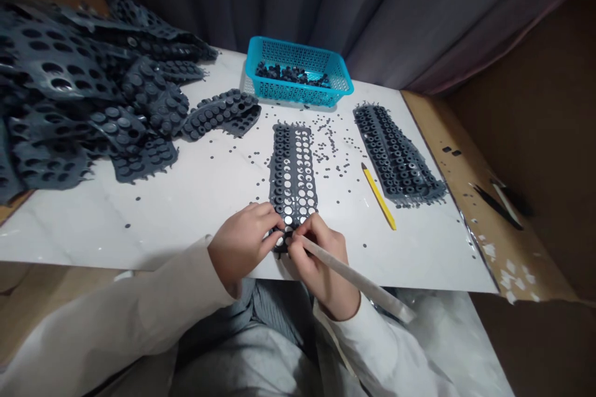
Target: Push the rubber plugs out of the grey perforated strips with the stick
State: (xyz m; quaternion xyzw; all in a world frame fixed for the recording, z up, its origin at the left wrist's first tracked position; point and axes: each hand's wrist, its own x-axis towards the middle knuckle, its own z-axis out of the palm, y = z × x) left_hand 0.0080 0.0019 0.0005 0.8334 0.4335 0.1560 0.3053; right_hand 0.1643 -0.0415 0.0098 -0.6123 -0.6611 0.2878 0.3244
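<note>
A dark grey rubber sheet [293,161] lies lengthwise in front of me, with rows of round holes. Raised round parts fill its left rows, while white shows through many holes on the right. At the near left edge, my left hand [246,239] is closed, thumb and forefinger gripping the sheet. My right hand [326,263] pinches a long pale stick [358,279], whose narrow end points at the sheet's near end. The stick's tip and the small parts between my fingertips are partly hidden.
A blue basket [300,96] holds small black pieces. Dark rubber sheets [93,93] are heaped at left. Another sheet [395,155] lies at right beside a yellow pencil-like tool [379,197]. Small dark discs are scattered over the white tabletop [186,217]. Black-handled tools [498,205] rest on cardboard.
</note>
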